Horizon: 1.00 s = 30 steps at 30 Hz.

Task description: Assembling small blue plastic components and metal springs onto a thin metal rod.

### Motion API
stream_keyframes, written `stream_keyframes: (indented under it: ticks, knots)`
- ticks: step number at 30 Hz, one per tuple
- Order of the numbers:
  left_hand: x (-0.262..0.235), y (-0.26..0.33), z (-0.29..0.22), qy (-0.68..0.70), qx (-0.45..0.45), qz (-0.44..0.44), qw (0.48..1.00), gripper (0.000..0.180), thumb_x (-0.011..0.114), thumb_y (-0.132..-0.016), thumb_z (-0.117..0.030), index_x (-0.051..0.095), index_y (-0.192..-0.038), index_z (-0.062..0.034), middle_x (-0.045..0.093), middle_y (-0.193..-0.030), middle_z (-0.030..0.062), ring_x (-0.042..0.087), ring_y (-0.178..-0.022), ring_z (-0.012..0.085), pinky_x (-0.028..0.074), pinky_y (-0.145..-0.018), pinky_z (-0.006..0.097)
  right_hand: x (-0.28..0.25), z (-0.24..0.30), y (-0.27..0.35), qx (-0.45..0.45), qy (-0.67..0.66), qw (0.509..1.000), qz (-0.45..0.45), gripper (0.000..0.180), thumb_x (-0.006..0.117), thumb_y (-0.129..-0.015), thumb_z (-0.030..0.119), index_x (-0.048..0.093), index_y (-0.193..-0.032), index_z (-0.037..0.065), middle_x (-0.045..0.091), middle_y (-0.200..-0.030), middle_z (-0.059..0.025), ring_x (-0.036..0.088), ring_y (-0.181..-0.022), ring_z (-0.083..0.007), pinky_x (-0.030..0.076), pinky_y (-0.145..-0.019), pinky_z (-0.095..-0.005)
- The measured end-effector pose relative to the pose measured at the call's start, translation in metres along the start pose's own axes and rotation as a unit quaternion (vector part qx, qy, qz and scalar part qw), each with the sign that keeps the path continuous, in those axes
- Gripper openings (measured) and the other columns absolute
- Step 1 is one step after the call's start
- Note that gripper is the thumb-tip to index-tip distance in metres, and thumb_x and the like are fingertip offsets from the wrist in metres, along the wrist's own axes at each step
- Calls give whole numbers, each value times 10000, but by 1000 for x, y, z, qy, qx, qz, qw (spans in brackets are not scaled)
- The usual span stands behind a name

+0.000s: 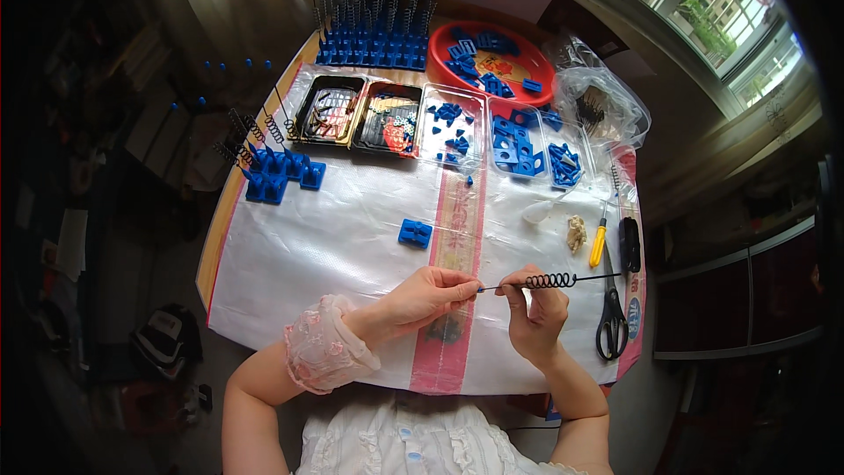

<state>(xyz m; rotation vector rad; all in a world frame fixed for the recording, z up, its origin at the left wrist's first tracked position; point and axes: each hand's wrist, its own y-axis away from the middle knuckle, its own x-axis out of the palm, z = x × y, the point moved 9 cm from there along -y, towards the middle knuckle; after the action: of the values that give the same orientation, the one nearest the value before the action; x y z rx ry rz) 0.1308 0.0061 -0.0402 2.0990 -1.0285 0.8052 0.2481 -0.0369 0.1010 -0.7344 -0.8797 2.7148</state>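
My left hand (pixel 429 295) pinches the left tip of a thin black rod (pixel 593 278) that lies level above the table's near edge. My right hand (pixel 534 310) grips the same rod just to the right of that tip. A black coil spring (pixel 551 281) sits threaded on the rod beside my right fingers. A small blue plastic block (pixel 414 232) lies alone on the white sheet (pixel 334 237) a little beyond my left hand.
Clear trays (pixel 453 127) of blue parts and black trays (pixel 331 110) line the table's middle, a red bowl (pixel 440 57) behind them. Finished blue blocks with rods and springs stand at the back (pixel 378 44) and left (pixel 277 171). Scissors (pixel 610 321), a yellow-handled screwdriver (pixel 599 242) and plastic bags (pixel 602 101) lie right.
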Motion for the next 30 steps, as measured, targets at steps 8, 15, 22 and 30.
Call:
stream_keyframes:
  ticks: [8, 15, 22, 30]
  knots:
    - [-2, 1, 1, 2, -2, -4, 1000, 219, 664, -1043, -133, 694, -1205, 11, 704, -1109, 52, 643, -1014, 107, 531, -930, 261, 2, 2, 0, 9, 6, 1000, 12, 107, 669, -900, -147, 653, -939, -48, 678, -804, -103, 638, -696, -183, 502, -641, -291]
    - [-2, 1, 2, 7, 1, 1, 1000, 227, 663, -1045, -143, 692, -1205, 16, 706, -1108, 56, 646, -1010, 109, 533, -935, 265, 4, 0, 2, 15, 6, 999, 28, 119, 645, -917, -171, 640, -975, -67, 683, -847, -105, 670, -746, -177, 538, -690, -284]
    - [15, 21, -55, -335, 148, -127, 922, 225, 635, -1053, -108, 748, -1227, -21, 683, -1018, 22, 611, -877, 103, 501, -762, 239, -6, -19, -4, 90, -5, 996, -4, 96, 698, -917, -70, 672, -998, -25, 722, -828, -114, 737, -731, -213, 555, -654, -328]
    - [75, 52, -117, -473, 333, -94, 811, 425, 679, -983, -6, 639, -1404, -41, 619, -1215, 85, 657, -1010, 141, 571, -884, 267, 25, -28, -14, 48, 57, 995, 69, 118, 718, -908, -21, 655, -1007, -18, 685, -926, -143, 668, -828, -338, 527, -704, -401]
